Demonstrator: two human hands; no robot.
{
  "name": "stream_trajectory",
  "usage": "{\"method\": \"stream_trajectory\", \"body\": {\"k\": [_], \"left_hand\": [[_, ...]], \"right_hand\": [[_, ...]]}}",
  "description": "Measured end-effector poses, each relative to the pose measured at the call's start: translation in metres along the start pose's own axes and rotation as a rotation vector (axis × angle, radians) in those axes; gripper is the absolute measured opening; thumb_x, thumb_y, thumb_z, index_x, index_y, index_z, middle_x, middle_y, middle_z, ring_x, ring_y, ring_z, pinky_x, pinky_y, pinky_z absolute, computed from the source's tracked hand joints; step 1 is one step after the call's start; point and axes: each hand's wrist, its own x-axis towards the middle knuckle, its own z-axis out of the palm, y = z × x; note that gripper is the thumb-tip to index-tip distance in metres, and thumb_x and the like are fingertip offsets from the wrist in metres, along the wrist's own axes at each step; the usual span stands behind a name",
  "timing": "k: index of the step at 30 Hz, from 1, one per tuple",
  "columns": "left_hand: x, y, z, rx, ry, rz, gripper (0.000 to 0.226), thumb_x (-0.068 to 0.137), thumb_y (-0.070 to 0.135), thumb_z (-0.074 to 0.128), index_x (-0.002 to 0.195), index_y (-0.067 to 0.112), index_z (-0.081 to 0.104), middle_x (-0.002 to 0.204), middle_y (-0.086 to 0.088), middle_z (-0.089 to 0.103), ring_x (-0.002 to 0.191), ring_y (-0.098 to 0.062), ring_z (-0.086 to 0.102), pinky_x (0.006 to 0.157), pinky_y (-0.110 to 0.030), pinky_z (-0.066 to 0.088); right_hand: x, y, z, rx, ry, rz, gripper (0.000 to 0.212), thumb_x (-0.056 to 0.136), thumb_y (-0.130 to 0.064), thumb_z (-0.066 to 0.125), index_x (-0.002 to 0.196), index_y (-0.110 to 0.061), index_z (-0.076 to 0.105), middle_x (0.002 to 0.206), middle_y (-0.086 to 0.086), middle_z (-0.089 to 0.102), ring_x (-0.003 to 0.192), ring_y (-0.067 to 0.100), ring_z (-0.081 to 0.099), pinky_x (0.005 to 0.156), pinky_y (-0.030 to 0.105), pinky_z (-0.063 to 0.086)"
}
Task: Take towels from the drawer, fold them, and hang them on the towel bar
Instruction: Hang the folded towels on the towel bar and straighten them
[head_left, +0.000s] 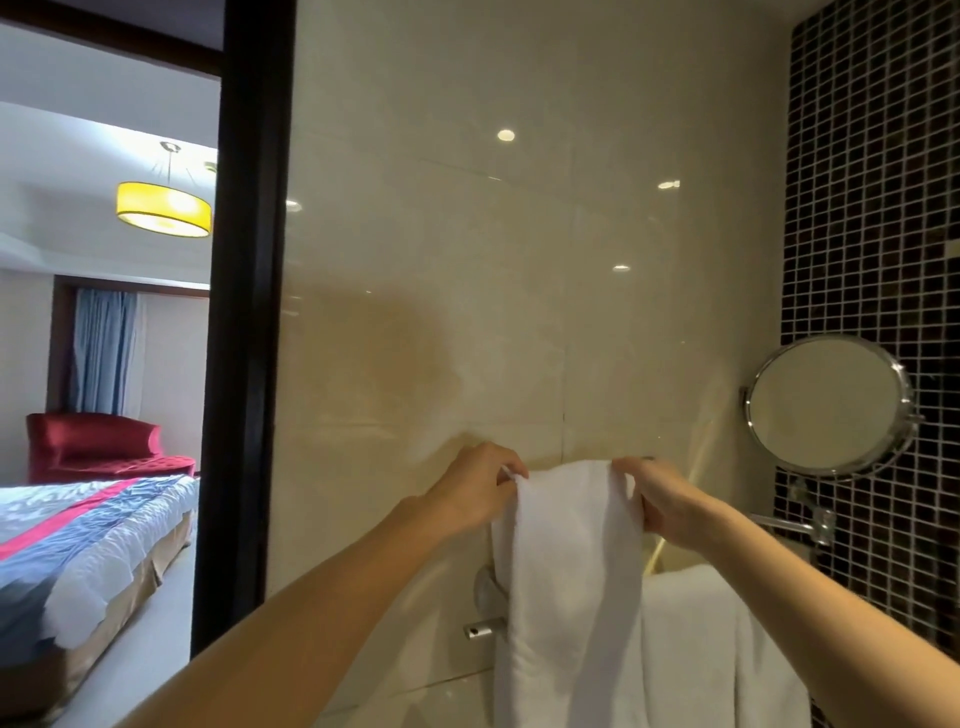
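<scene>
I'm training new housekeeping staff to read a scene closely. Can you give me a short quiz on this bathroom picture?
1. True or false: the left hand and the right hand both pinch the top edge of the held towel.
2. Where is the round mirror? A) left of the held towel; B) right of it, by the dark mosaic wall; C) below it.
3. Fill in: a second towel hangs to the ____ of the held towel.

Key: 1 true; 2 B; 3 right.
</scene>
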Motion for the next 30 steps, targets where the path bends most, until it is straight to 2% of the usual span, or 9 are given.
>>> {"method": "stream_trajectory", "body": {"k": [3, 7, 10, 13, 17, 23, 27, 30], "left_hand": [[-0.009, -0.009, 0.015, -0.036, -0.017, 0.011, 0.021, 0.086, 0.004, 0.057, 0.099, 0.01, 0.072, 0.098, -0.01, 0.07, 0.092, -0.019, 0.065, 0.082, -0.024, 0.049], [-0.018, -0.016, 0.035, -0.053, -0.008, -0.017, 0.022, 0.087, 0.005, 0.058, 0.1, 0.012, 0.073, 0.102, -0.007, 0.07, 0.093, -0.016, 0.064, 0.084, -0.021, 0.048], [-0.021, -0.02, 0.049, -0.056, -0.026, -0.033, 0.022, 0.087, 0.006, 0.059, 0.101, 0.013, 0.074, 0.103, -0.005, 0.071, 0.094, -0.014, 0.064, 0.086, -0.023, 0.049], [-0.023, -0.026, 0.062, -0.064, -0.059, -0.058, 0.022, 0.087, 0.006, 0.06, 0.102, 0.014, 0.075, 0.104, -0.005, 0.071, 0.094, -0.012, 0.064, 0.088, -0.022, 0.049], [-0.028, -0.036, 0.073, -0.06, -0.107, -0.077, 0.019, 0.088, 0.01, 0.063, 0.1, 0.017, 0.075, 0.101, -0.001, 0.072, 0.083, -0.004, 0.061, 0.073, -0.009, 0.045], [-0.036, -0.042, 0.077, -0.03, -0.183, -0.079, 0.022, 0.085, 0.01, 0.061, 0.093, 0.021, 0.077, 0.087, 0.004, 0.074, 0.071, -0.001, 0.064, 0.065, -0.013, 0.049], [-0.041, -0.041, 0.075, -0.025, -0.234, -0.077, 0.027, 0.079, 0.006, 0.06, 0.086, 0.025, 0.077, 0.073, 0.009, 0.072, 0.063, -0.001, 0.063, 0.059, -0.017, 0.05], [-0.044, -0.041, 0.075, -0.032, -0.248, -0.076, 0.028, 0.077, 0.006, 0.058, 0.083, 0.025, 0.077, 0.068, 0.006, 0.072, 0.054, -0.001, 0.059, 0.055, -0.019, 0.049]], "right_hand": [[-0.001, 0.013, 0.001, -0.025, 0.006, 0.065, 0.012, 0.091, -0.011, 0.049, 0.081, -0.006, 0.053, 0.075, 0.014, 0.052, 0.066, 0.027, 0.052, 0.061, 0.032, 0.042], [0.002, 0.028, -0.004, -0.034, 0.022, 0.127, 0.012, 0.093, -0.016, 0.053, 0.1, -0.006, 0.053, 0.091, 0.016, 0.059, 0.08, 0.029, 0.057, 0.072, 0.038, 0.048], [0.003, 0.041, -0.009, -0.061, 0.008, 0.157, 0.018, 0.093, -0.015, 0.054, 0.107, -0.005, 0.052, 0.086, 0.015, 0.058, 0.075, 0.028, 0.057, 0.066, 0.035, 0.05], [0.003, 0.054, -0.012, -0.092, -0.009, 0.171, 0.013, 0.093, -0.013, 0.054, 0.104, -0.007, 0.052, 0.079, 0.013, 0.055, 0.07, 0.026, 0.055, 0.061, 0.035, 0.049], [0.004, 0.074, -0.012, -0.114, -0.026, 0.204, 0.006, 0.092, -0.011, 0.056, 0.095, -0.009, 0.051, 0.081, 0.013, 0.055, 0.072, 0.026, 0.056, 0.065, 0.038, 0.051], [0.007, 0.094, -0.009, -0.152, -0.06, 0.245, 0.024, 0.092, -0.014, 0.06, 0.111, -0.005, 0.049, 0.086, 0.014, 0.06, 0.075, 0.026, 0.059, 0.064, 0.035, 0.05], [0.008, 0.094, -0.007, -0.255, -0.053, 0.208, 0.026, 0.088, -0.016, 0.066, 0.105, -0.003, 0.053, 0.096, 0.018, 0.063, 0.084, 0.029, 0.063, 0.074, 0.041, 0.055], [0.008, 0.092, -0.004, -0.392, -0.042, 0.164, 0.027, 0.085, -0.018, 0.069, 0.102, -0.002, 0.056, 0.092, 0.015, 0.065, 0.081, 0.025, 0.064, 0.066, 0.035, 0.056]]}}
